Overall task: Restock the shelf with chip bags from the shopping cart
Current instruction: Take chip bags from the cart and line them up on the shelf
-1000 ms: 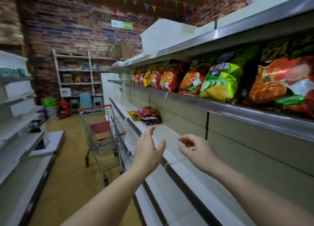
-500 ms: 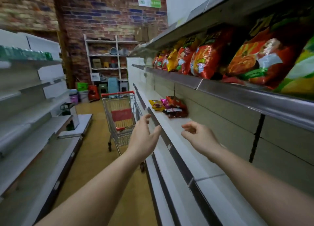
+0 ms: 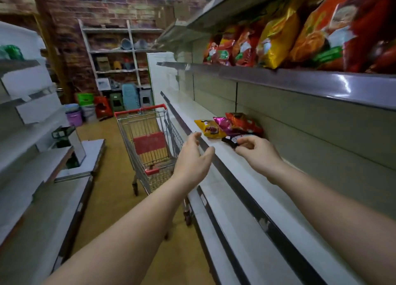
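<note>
Two bare forearms are extended from the bottom of the frame toward a supermarket shelf. The left hand [image 3: 192,156], at centre frame, is held with relaxed, spread fingers and nothing in its grasp, just above the dark front rail of the white middle shelf [image 3: 246,177]. The right hand [image 3: 260,154], right of centre, is loosely curled beside a small dark packet [image 3: 230,140]; whether the packet is pinched or only touched cannot be told. Three chip bags [image 3: 229,126], yellow, pink and red, are laid flat on that shelf just beyond the fingers. The shopping cart [image 3: 150,143], red-handled and of wire, is parked at centre left, close against the shelving; no bags can be made out inside it.

A risk is judged here: the loose bags could be nudged over the rail by a hasty reach, or crushed by a tight squeeze.

More bags [image 3: 300,27] are stood along the upper shelf at upper right. A brick wall, storage racks and plastic stools are seen at the far end, above a tan floor.
</note>
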Available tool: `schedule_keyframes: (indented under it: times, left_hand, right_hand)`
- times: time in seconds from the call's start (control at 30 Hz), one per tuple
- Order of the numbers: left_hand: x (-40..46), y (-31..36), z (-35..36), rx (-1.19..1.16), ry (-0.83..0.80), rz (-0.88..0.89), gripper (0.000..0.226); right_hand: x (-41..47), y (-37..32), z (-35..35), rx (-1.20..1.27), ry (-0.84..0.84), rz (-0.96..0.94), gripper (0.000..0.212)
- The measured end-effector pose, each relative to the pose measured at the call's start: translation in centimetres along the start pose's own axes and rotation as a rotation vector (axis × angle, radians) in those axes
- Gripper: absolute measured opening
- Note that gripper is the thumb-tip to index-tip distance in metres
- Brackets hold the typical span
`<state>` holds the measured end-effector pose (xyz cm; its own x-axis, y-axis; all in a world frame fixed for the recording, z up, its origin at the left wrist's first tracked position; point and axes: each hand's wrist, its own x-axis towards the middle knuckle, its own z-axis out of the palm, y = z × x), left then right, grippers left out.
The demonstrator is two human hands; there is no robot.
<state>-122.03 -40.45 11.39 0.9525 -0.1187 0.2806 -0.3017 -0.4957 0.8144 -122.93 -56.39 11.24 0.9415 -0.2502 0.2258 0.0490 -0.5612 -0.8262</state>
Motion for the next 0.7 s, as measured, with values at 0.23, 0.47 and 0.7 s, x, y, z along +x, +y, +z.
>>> schedule_keyframes:
  times: [0.23,0.47,0.7]
  left_hand:
    - [12.4,-5.2,0.9,-0.044,-0.08,-0.056,0.056]
    - [23.7,-9.8,4.2,-0.053,-0.104,-0.099,0.056]
    - [33.5,-13.8,6.9,-0.09,-0.166,-0.168,0.054]
  right_hand:
    - [10.8,1.6,4.2,-0.028,0.018,0.08,0.028]
    - [22.7,6.3,8.3,-0.061,0.001,0.138,0.035]
    - [32.9,8.4,12.5,-0.076,-0.045,0.211,0.034]
